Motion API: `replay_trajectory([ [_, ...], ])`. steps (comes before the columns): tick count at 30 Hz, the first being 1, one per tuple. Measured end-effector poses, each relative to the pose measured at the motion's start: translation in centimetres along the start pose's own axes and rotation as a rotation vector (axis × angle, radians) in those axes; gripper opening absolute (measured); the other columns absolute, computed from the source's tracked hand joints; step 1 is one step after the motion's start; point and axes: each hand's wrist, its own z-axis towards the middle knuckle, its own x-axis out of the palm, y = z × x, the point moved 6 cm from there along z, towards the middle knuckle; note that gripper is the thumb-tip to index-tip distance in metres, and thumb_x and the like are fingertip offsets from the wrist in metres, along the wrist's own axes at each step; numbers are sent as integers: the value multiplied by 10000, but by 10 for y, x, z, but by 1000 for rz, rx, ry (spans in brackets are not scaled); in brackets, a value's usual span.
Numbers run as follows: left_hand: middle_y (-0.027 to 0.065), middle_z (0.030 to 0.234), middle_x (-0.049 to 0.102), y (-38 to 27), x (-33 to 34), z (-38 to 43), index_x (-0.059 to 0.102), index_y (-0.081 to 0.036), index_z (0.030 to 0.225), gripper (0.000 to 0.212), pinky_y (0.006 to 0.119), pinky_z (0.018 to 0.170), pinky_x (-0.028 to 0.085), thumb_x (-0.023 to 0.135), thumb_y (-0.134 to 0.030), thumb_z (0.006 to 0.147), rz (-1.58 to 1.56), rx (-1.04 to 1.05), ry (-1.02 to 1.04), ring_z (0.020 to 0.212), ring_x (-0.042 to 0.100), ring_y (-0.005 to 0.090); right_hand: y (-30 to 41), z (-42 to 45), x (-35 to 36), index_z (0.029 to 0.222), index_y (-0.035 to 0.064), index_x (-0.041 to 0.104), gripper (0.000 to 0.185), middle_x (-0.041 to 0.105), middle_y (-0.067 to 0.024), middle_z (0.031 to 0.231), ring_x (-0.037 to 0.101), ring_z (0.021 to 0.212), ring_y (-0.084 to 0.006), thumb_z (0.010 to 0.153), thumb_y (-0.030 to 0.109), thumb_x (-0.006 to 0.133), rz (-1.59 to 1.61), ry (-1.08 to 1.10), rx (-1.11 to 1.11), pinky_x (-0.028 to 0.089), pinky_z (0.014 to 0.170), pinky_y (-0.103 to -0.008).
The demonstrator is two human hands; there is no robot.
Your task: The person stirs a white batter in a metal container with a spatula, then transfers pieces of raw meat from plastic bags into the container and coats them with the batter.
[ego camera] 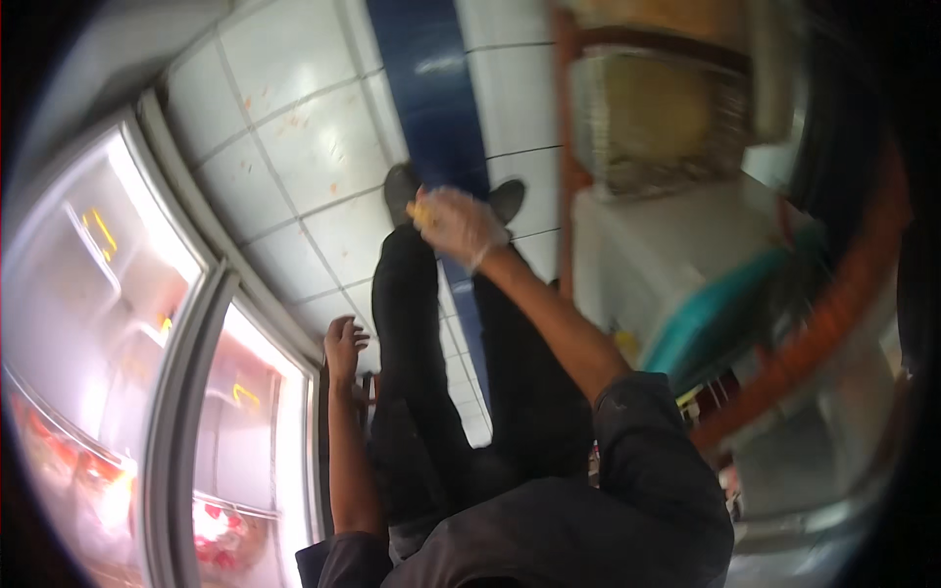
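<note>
My right hand (463,229), in a clear disposable glove, is out in front of my legs. Its fingers close around a small yellow item (422,213) with a speck of red at its edge; blur hides what it is. Bare and holding nothing, my left hand (345,344) hangs beside my left leg with its fingers loosely apart. It is near the frame of the lit glass-door display cooler (187,397), without plainly touching it.
White floor tiles (287,158) with scattered orange bits and a dark blue strip (434,88) lie ahead. On my right stand an orange-brown frame (566,147), shelves with a tray (658,117), and a teal item (713,316). Packed food (224,533) sits inside the cooler.
</note>
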Motion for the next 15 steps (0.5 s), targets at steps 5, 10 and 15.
replay_trajectory([
  [5,147,944,673,-63,-15,-80,599,-10,1197,277,296,583,527,533,-193,1000,6,3,94,739,699,227,211,-145,-318,971,36,650,250,657,-130,861,662,786,-322,766,68,791,44,-547,-4,550,690,-401],
  [10,124,902,662,-177,16,-158,596,-28,1169,254,294,563,535,542,-192,984,123,155,227,729,693,221,294,-328,-540,1023,31,669,247,659,-138,880,654,743,-300,823,129,778,-59,-976,274,531,683,-380],
  [15,128,846,654,-279,49,-188,601,-17,1142,245,293,483,506,539,-177,968,307,300,236,640,670,210,273,-432,-645,1003,-28,681,280,673,-188,935,670,855,-348,869,208,750,-142,-1111,455,527,764,-405],
])
